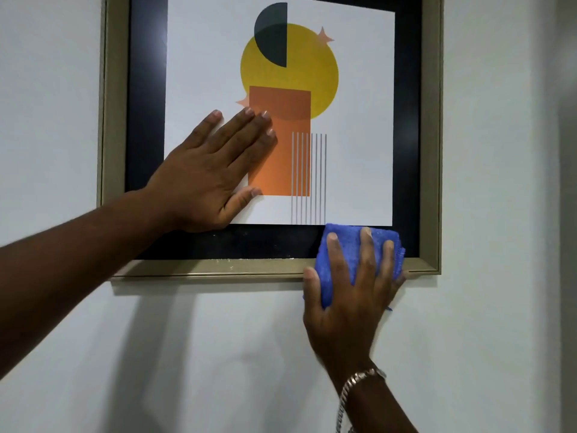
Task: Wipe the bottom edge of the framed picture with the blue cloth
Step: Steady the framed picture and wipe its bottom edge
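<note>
The framed picture [271, 135] hangs on the white wall [218, 354] and serves as the reference here. The left hand [203, 179] lies flat and open against its lower left glass, fingers spread, steadying it. The right hand [349, 295] presses the folded blue cloth [340, 260] onto the bottom edge [212, 267] near the picture's lower right corner, fingers splayed over the cloth, thumb at its left side. Pale specks show along the edge left of the cloth. Judgement: the stroke is best run leftward along the full rail with even pressure, the cloth wrapped over the lip, while the left hand prevents swinging.
</note>
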### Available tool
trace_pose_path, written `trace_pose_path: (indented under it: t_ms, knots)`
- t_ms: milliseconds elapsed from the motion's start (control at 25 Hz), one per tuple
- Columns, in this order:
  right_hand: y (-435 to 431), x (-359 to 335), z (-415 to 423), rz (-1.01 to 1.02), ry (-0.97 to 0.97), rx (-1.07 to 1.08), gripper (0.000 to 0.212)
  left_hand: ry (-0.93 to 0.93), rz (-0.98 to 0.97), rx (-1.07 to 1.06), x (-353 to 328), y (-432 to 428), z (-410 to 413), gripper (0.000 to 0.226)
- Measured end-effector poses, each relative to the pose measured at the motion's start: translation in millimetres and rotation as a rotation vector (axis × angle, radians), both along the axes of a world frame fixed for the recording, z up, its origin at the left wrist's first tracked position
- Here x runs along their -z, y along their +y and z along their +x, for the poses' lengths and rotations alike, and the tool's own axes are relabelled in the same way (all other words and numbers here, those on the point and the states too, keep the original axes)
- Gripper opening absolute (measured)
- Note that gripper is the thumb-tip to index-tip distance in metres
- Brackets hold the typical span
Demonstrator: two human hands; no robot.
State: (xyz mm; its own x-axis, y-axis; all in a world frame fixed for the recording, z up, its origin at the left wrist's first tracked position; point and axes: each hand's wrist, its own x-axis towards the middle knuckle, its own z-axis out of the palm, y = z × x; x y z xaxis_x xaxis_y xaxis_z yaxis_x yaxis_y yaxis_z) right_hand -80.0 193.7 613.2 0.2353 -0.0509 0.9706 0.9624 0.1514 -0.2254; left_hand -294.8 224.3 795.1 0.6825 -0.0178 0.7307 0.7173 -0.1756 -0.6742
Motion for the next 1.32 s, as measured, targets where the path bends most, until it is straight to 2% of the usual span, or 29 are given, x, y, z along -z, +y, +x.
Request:
trace_pose_path:
  t_ms: [200, 320, 440, 600, 720, 840, 880, 960, 1040, 1120, 1200, 1320]
  knots:
    - [7.1, -1.7, -11.4, 0.065, 0.025, -0.045, 0.052, 0.030, 0.032, 0.037, -1.9, 1.2, -4.2, 0.075]
    - [8.3, 6.7, -19.9, 0.035, -0.097, -0.031, 0.050, 0.047, 0.029, 0.035, -2.3, 1.6, -4.8, 0.077]
    - [10.6, -1.1, -33.4, 0.076, 0.033, -0.068, 0.048, 0.051, 0.044, 0.046, -2.8, 4.9, -4.1, 0.077]
    - [10.0, 8.3, -35.5, 0.096, -0.075, -0.065, 0.043, 0.090, 0.057, 0.077, -6.7, 8.2, -11.6, 0.079]
    - [12.4, -1.8, -54.9, 0.157, 0.040, -0.136, 0.041, 0.092, 0.058, 0.091, -8.5, 8.5, -12.1, 0.079]
    - [12.7, 3.9, -67.0, 0.144, -0.101, -0.130, 0.034, 0.091, 0.056, 0.106, -9.2, 9.7, -16.4, 0.080]
    - [12.4, 5.2, -56.4, 0.163, -0.087, -0.122, 0.032, 0.080, 0.056, 0.108, -8.8, 10.7, -17.5, 0.080]
    - [13.8, 1.2, -45.8, 0.257, 0.067, -0.130, 0.029, 0.043, 0.057, 0.109, -7.2, 12.4, -18.7, 0.082]
    - [17.3, -6.3, -65.0, 0.291, 0.154, -0.156, 0.027, 0.034, 0.046, 0.114, -6.8, 13.1, -17.3, 0.082]
    - [18.3, -0.5, -91.8, 0.227, 0.043, -0.140, 0.029, 0.041, 0.048, 0.124, -7.2, 12.7, -19.1, 0.083]
    - [15.6, -0.3, -74.1, 0.224, -0.024, -0.135, 0.027, 0.048, 0.054, 0.127, -8.6, 13.2, -20.9, 0.082]
    - [14.7, -11.2, -52.6, 0.346, 0.208, -0.120, 0.024, 0.026, 0.067, 0.122, -6.1, 13.9, -21.8, 0.083]
